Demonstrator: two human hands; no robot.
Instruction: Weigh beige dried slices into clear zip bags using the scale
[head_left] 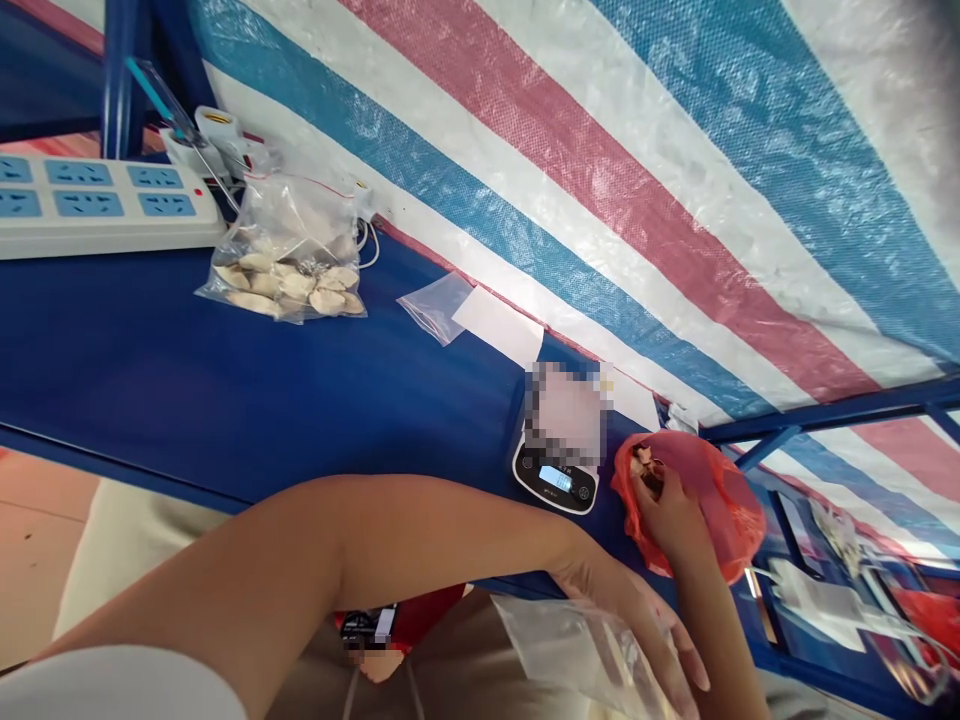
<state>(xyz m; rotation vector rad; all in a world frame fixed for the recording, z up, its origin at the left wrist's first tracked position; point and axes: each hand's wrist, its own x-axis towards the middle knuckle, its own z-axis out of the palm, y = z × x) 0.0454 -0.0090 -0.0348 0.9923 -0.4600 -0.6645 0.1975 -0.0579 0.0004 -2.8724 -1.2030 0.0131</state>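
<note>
My left hand (645, 630) is at the lower right, its arm stretched across the front of the blue table. Its fingers lie over a clear plastic bag (577, 650) and close on it near the table's front edge. My right hand (671, 515) reaches into a red plastic bag (727, 490), fingers bent around small brown and whitish pieces (645, 462). Just left of the red bag sits a digital scale (556, 482) with a lit display; the thing on its top is blurred out.
A clear zip bag of pale slices (292, 285) stands at the back left, beside a white power strip (112, 232). A small flat zip bag (435, 308) and white paper (501, 325) lie along the striped sheet (525, 180).
</note>
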